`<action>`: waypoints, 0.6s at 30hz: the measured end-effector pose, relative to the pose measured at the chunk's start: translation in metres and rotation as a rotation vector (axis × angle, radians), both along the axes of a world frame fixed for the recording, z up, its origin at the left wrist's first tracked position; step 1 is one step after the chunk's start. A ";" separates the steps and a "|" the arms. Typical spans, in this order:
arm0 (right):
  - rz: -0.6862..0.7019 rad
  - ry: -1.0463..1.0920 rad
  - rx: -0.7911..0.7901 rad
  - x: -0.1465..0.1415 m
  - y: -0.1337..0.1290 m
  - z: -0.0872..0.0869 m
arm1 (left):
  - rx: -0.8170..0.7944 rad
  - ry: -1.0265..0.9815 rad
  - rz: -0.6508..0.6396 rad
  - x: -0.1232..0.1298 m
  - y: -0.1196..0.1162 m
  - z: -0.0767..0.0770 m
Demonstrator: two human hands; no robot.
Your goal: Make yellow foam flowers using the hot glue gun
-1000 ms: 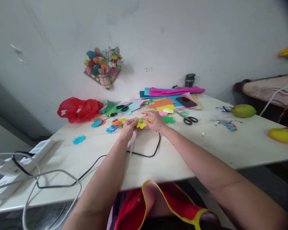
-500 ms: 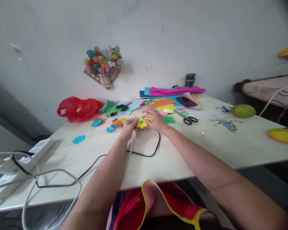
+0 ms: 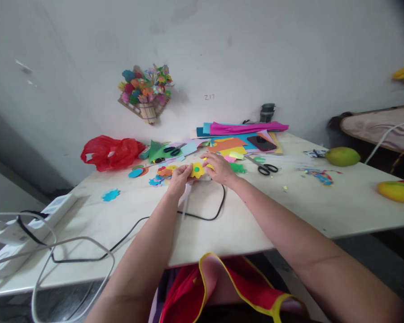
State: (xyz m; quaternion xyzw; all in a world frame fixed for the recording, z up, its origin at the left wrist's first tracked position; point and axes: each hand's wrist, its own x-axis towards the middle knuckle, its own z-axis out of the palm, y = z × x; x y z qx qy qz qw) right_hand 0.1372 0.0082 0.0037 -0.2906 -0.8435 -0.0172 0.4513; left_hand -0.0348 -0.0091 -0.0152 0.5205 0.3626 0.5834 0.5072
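Between the thumb and fingers of my left hand is a yellow paper flower with a green round centre, held upright above the table. My right hand is beside the flower's right edge, its fingers curved and apart. Some yellow shows beneath those fingers, but what it belongs to is unclear. Below my left hand a translucent stick points toward me; its far end is hidden under the hands. Several cut paper flowers in blue, orange and other colours lie just left of my left hand.
A black cord loops across the table from the power strip. Scissors lie at right, another pair at the back. Coloured sheets, a phone, a red plastic bag and mangoes surround the work area.
The yellow flower has been raised slightly and turned to face me more. My right fingers have shifted a little away from its right edge. Little else differs.
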 end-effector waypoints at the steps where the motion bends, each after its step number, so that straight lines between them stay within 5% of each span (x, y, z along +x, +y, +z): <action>1: 0.001 0.022 -0.034 0.001 0.000 0.000 | 0.002 -0.008 0.010 0.000 0.000 0.000; 12: 0.049 0.460 -0.491 -0.001 0.000 0.004 | -0.019 -0.026 -0.027 0.000 -0.002 0.002; 18: 0.073 0.429 -0.494 -0.002 0.000 0.004 | -0.006 0.022 -0.030 0.000 -0.001 0.001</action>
